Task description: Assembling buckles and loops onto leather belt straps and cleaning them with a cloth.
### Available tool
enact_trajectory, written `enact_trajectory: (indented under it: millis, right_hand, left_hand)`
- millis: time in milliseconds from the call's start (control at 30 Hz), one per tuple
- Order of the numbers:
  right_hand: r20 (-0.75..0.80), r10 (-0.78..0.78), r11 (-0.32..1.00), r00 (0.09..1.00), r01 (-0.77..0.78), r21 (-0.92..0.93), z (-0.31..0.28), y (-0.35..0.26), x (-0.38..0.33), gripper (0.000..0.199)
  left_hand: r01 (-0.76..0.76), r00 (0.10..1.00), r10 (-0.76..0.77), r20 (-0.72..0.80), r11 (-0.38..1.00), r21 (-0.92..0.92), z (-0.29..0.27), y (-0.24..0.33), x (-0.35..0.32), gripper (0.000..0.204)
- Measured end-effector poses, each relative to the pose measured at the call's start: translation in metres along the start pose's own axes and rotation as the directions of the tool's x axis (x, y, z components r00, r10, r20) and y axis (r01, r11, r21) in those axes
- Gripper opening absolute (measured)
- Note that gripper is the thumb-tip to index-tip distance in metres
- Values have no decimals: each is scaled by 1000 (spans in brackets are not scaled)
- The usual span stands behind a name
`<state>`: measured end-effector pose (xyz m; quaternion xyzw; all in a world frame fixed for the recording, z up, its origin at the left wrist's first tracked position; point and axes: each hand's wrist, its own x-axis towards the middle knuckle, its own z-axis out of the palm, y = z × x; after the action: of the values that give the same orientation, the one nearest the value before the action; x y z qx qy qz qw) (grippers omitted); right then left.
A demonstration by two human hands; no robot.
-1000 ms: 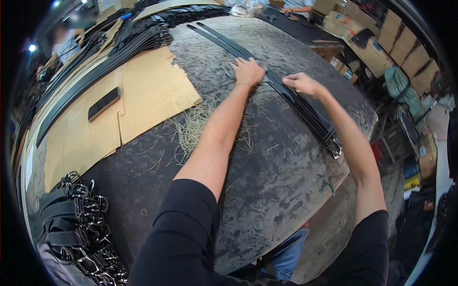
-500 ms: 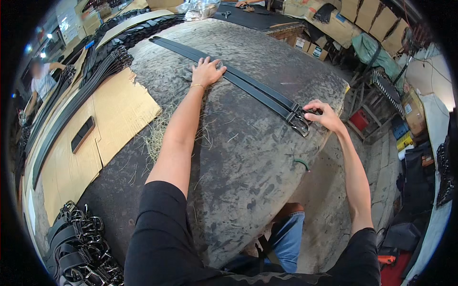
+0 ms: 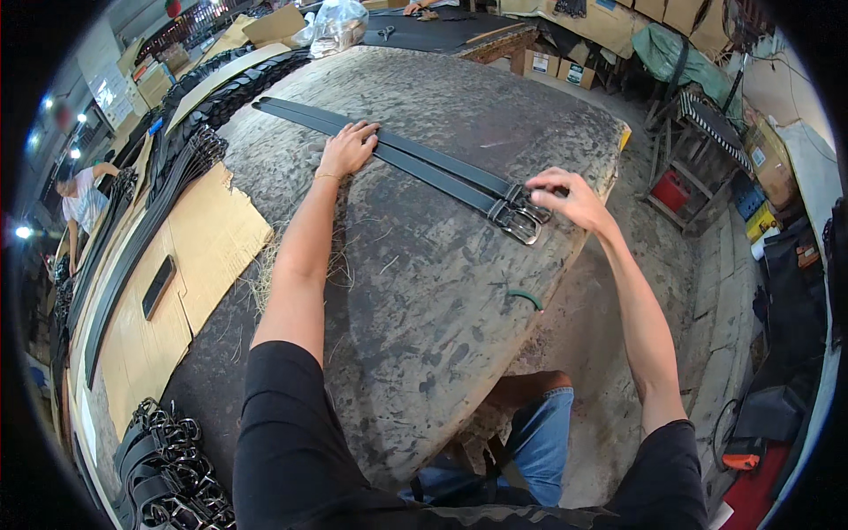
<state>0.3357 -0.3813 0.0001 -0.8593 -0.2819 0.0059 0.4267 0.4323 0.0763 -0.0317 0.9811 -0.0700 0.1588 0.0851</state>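
Two black leather belts (image 3: 424,177) lie side by side on the worn dark tabletop (image 3: 424,300), running from far left to middle right. Their metal buckles (image 3: 523,228) sit together at the right end. My left hand (image 3: 349,148) rests on the straps with its fingers laid out over them. At the buckle end, my right hand (image 3: 570,201) has its bent fingers and thumb closed about the farther belt's buckle, which they partly cover.
A phone (image 3: 159,287) lies on cardboard (image 3: 203,238) at left, beside bundled belt straps (image 3: 159,212). More buckled belts (image 3: 168,468) are heaped at lower left. A green curved piece (image 3: 527,299) lies near the table's right edge. Another person (image 3: 84,199) stands far left.
The view has shifted, so the table and belts appear farther left. My left hand still lies on the straps, and my right hand remains at the buckles, its fingers slightly changed.
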Motion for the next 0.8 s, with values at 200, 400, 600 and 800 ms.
enact_trajectory:
  millis: [200,400,600,800]
  right_hand:
    - [-246,75,997,966,-75,8,0,-2,11,40]
    - [-281,88,995,955,-98,-21,25,0,37,49]
    - [-209,9,979,978,34,203,-11,68,19,49]
    - [-560,30,385,828,507,771,-156,36,5,26]
  left_hand:
    - [46,976,25,-217,948,314,-15,18,3,26]
    - [44,875,78,-478,970,239,-112,52,-38,23]
    - [167,606,-127,-785,985,-31,-186,249,-135,27]
    - [-451,865,151,-479,653,-608,-98,503,-397,33]
